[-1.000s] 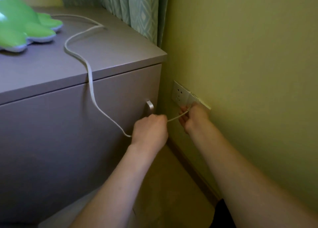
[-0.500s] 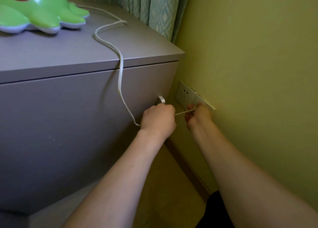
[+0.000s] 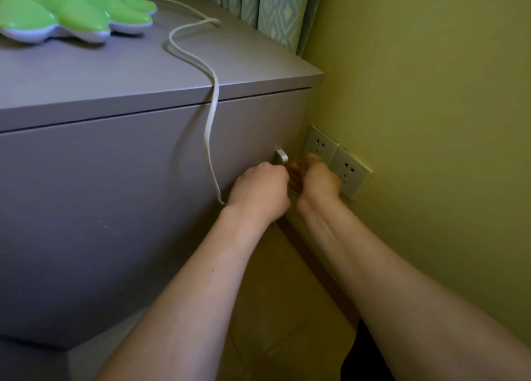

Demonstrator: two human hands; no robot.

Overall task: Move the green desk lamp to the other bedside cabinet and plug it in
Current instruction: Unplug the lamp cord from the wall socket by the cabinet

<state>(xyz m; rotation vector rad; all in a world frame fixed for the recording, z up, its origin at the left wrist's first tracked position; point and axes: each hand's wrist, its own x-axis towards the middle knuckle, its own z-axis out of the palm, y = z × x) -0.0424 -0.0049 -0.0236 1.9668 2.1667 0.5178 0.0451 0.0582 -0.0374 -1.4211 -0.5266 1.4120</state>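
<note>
The green desk lamp (image 3: 71,9), with its white-edged base, stands at the top left on the grey bedside cabinet (image 3: 115,81). Its white cord (image 3: 211,122) loops across the top and hangs down the drawer front into my left hand (image 3: 260,192), which is closed on it. My right hand (image 3: 316,179) is closed just beside the left one, in front of the two white wall sockets (image 3: 339,162). The plug itself is hidden inside my hands, so I cannot tell which hand has it.
A silver drawer handle (image 3: 281,157) sticks out just above my left hand. Patterned teal curtains (image 3: 273,7) hang behind the cabinet. The yellow-green wall (image 3: 431,93) is on the right, with a skirting board along the tiled floor (image 3: 281,308).
My two hands have come close together and the stretch of cord seen between them is gone. The right hand moved left off the sockets. The view shifted, so the lamp shows more.
</note>
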